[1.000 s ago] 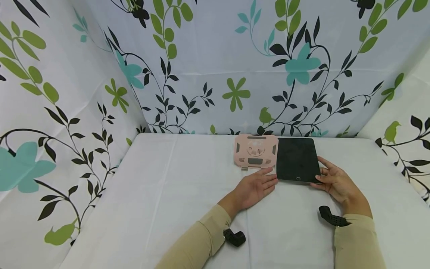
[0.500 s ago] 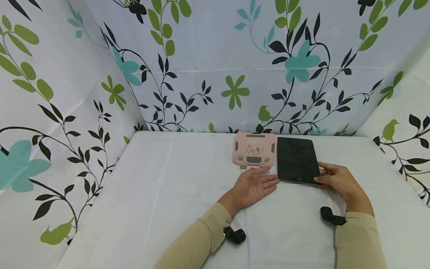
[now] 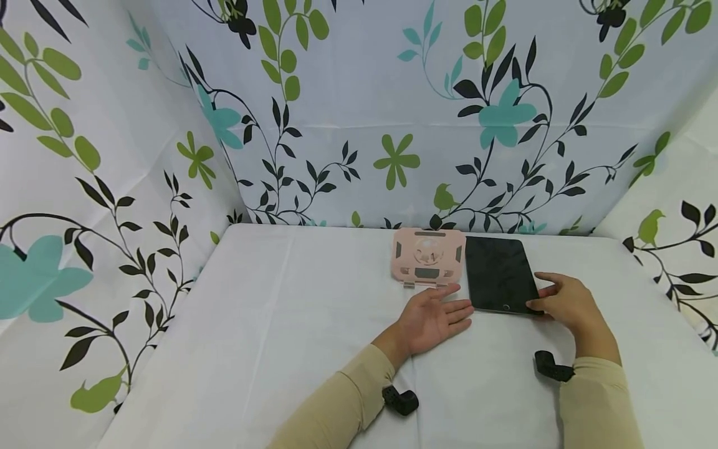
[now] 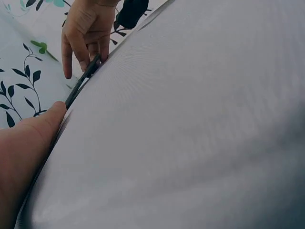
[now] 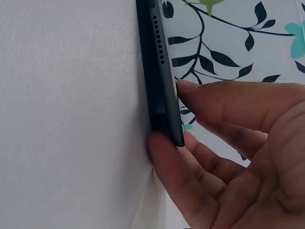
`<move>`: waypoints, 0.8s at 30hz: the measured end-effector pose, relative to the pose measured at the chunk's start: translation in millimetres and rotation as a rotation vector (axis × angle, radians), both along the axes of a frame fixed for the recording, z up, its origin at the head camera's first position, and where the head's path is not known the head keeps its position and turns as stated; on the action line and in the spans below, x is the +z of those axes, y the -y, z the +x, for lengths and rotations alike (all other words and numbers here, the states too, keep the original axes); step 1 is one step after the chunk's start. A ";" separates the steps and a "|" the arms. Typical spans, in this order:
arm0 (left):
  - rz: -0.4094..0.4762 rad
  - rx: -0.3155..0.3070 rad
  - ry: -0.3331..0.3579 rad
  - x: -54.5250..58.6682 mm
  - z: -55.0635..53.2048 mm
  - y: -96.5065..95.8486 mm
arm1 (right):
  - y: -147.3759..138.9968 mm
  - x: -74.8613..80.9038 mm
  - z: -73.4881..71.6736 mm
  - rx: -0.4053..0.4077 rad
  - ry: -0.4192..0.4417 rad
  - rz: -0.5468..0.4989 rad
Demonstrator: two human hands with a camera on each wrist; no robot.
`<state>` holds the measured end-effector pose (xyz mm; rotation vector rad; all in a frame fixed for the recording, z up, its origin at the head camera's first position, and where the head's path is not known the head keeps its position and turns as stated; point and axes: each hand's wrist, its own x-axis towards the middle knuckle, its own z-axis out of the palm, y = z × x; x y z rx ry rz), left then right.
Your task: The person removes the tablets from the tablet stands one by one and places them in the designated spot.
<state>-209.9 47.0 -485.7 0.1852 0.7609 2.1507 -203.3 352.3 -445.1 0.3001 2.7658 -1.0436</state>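
A black tablet with a round home button lies at the back of the table, right of a pink tablet case with grey pads. My right hand pinches its near right corner, thumb on the screen and fingers beneath. In the right wrist view the tablet's edge, with a row of speaker holes, is tilted up off the white cloth at that corner. My left hand lies palm up with straight fingers, its fingertips right at the tablet's near left corner and close below the case.
A white cloth covers the table. Behind it and at both sides hang sheets printed with leaves, flowers and birds. A black wrist camera sits at the left cuff, another black camera at the right.
The tablet has slid slightly toward me, away from the case. My right hand has gone from spread fingers along the edge to a pinch at the corner. The left hand has barely shifted right.
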 end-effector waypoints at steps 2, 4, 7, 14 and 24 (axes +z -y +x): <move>0.003 0.003 -0.004 0.2 0.1 -1.5 | -1.4 1.7 0.4 -0.012 -0.002 0.053; 0.006 0.005 -0.004 -0.1 -0.2 -2.5 | -3.1 3.1 1.3 -0.021 0.004 0.087; 0.014 -0.001 0.006 -0.2 0.0 -3.2 | -5.6 2.7 2.7 -0.027 -0.006 0.119; 0.002 -0.047 -0.030 1.7 4.1 -2.7 | -3.5 -2.5 3.6 -0.048 -0.022 0.170; -0.036 -0.033 -0.089 -0.2 0.8 1.6 | -4.5 -7.5 4.3 -0.108 -0.040 0.067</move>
